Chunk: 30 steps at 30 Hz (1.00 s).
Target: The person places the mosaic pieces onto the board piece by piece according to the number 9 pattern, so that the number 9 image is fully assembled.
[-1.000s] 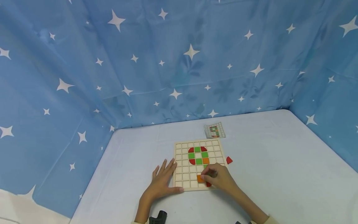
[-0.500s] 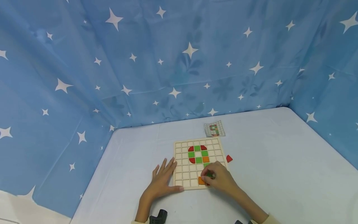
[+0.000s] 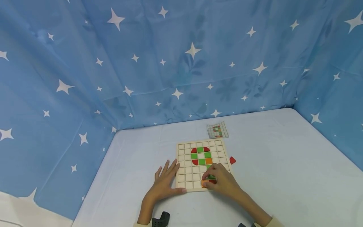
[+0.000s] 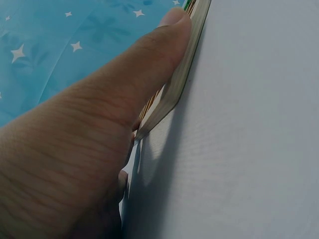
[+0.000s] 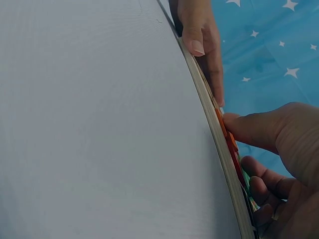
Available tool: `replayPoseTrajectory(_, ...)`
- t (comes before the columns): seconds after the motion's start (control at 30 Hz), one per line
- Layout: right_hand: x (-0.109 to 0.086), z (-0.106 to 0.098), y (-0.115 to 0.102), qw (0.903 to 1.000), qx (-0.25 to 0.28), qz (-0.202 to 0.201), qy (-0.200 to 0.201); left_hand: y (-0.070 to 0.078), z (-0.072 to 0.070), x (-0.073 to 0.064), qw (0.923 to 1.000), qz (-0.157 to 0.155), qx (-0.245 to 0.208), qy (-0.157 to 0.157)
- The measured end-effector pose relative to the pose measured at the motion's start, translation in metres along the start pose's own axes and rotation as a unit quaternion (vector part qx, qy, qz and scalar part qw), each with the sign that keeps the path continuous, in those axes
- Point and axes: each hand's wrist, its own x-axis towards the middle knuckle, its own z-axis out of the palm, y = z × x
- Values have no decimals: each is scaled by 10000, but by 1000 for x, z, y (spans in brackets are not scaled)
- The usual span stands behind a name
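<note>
A wooden grid board (image 3: 188,176) lies on the table with red, green and orange tiles set in several cells. My left hand (image 3: 164,186) rests at the board's left side, fingers spread at the edge and thumb along the front left corner. In the left wrist view, the thumb (image 4: 159,50) lies against the board's rim. My right hand (image 3: 222,180) is over the front right part. Its thumb and index finger pinch an orange square tile (image 3: 203,184) at a front-row cell, left of a red tile (image 3: 212,181). A green tile (image 3: 211,177) shows partly beneath the fingers.
A loose red quarter-round tile (image 3: 232,160) lies on the white tablecloth right of the board. Behind the board is a small card (image 3: 217,130) printed with a coloured grid pattern. A blue star-patterned curtain (image 3: 170,63) closes off the table's back and sides.
My right hand has moved the orange tile slightly right and lowered it level into the front-row cell beside the red tile. My left hand has stayed at the board's edge.
</note>
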Motion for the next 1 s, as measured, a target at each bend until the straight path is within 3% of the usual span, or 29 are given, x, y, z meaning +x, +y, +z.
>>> replayPoseTrajectory(0.47, 0, 1, -3, 9985, -485, -107, -214, -1, 2, -2, 10000, -3, 10, 43)
replayPoseTrajectory(0.7, 1, -2, -3, 9986, -386, -124, -346, -1, 1, -2, 10000, -6, -25, 47)
replayPoseTrajectory(0.87, 7, -12, -2, 9989, -280, -46, -372, -1, 1, -1, 10000, 29, 55, 48)
replayPoseTrajectory(1.0, 15, -27, 0, 9994, -215, 209, -169, -2, 2, 0, 10000, 49, 36, 63)
